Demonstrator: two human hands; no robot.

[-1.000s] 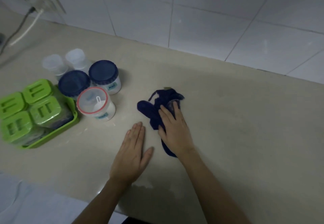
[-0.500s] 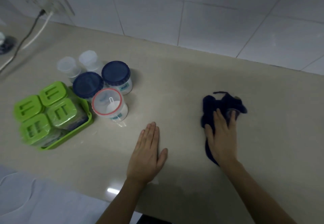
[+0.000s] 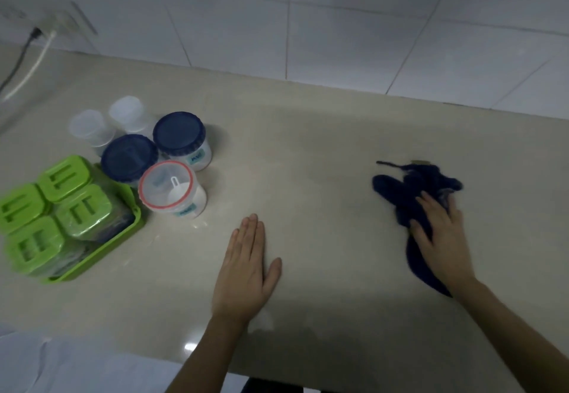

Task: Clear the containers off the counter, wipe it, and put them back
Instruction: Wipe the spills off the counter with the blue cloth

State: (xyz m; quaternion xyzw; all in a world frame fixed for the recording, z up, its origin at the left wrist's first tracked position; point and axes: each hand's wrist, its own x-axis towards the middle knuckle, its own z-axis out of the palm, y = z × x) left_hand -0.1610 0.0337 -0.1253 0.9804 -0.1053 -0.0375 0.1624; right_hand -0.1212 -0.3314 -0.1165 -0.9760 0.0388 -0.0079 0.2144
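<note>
Containers (image 3: 172,158) carry unreadable labels; right hand (image 3: 440,238) presses cloth (image 3: 400,189), left hand (image 3: 246,269) flat.

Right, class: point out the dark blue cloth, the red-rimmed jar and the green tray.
dark blue cloth (image 3: 395,191): head view, on its bare left fold.
red-rimmed jar (image 3: 166,184): head view, on its clear lid.
green tray (image 3: 101,258): head view, on its front rim.

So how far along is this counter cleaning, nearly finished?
About midway, I'd guess. Done: the jars and green tray sit bunched at the left of the counter. In hand: the right hand presses a dark blue cloth onto it, while the left hand rests flat. Left: finishing the wipe and putting the containers back.
</note>
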